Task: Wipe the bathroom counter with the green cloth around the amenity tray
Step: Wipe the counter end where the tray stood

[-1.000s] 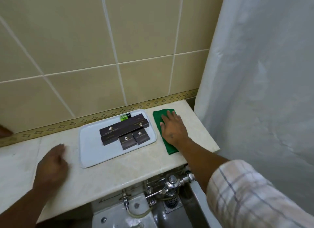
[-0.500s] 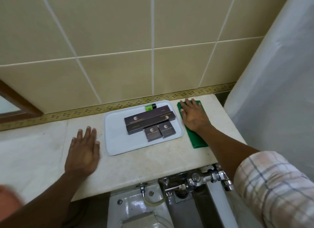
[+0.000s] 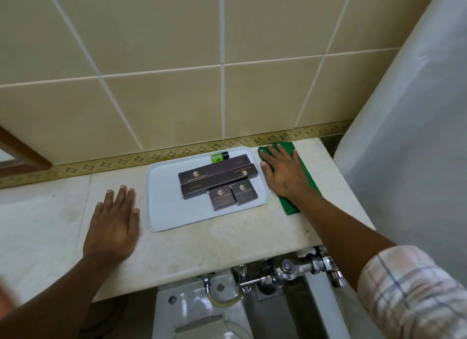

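Counter wipe, right of tray.
Right hand (image 3: 284, 174), spread flat, presses green cloth (image 3: 307, 180) at counter (image 3: 227, 242) back-right corner, beside amenity tray (image 3: 161, 212).

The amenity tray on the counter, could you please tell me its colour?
The amenity tray is plain white, seen in the head view.
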A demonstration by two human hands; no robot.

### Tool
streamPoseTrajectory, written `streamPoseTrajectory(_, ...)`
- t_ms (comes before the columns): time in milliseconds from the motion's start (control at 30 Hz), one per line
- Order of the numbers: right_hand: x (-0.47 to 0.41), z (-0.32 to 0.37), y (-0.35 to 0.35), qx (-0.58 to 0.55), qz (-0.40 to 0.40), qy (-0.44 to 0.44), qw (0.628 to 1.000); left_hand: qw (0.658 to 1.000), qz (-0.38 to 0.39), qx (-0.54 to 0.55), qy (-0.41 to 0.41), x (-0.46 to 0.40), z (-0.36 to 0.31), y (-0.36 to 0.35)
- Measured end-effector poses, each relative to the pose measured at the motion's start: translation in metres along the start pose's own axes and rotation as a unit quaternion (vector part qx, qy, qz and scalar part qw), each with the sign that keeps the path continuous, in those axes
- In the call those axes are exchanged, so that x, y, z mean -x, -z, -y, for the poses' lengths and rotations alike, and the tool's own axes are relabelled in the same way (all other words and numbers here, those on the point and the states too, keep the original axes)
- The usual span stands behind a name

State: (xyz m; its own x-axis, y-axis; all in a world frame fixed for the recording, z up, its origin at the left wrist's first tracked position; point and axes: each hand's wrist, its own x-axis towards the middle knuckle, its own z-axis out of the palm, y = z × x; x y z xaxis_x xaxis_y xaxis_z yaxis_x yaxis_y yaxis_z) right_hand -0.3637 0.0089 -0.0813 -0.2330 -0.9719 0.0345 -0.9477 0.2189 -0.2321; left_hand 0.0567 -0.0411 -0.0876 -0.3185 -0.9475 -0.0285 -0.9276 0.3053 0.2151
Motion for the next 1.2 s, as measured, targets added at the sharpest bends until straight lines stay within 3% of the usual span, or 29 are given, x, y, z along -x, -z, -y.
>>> streamPoseTrajectory(367,-0.006,-0.097,0.016,-0.01,0.018,-0.041,0.999,1.0,0.0,0.0,-0.014,0.001,-0.002,0.001)
streamPoseTrajectory(567,0.007,-0.097,0.015,-0.014,0.035,-0.045,0.998,1.0,-0.006,-0.003,-0.017,0.002,-0.001,0.004)
streamPoseTrajectory(867,0.104,-0.078,0.024,-0.03,0.024,-0.105,0.994,1.0,0.005,-0.019,-0.007,0.004,-0.007,0.004)
streamPoseTrajectory(1033,0.099,-0.017,0.011,-0.018,0.033,-0.059,0.998,1.0,0.007,-0.014,-0.007,0.006,-0.006,0.005)
streamPoseTrajectory(1200,0.094,-0.017,0.013,-0.025,0.027,-0.048,0.998,1.0,0.005,-0.007,-0.011,0.004,-0.006,0.006)
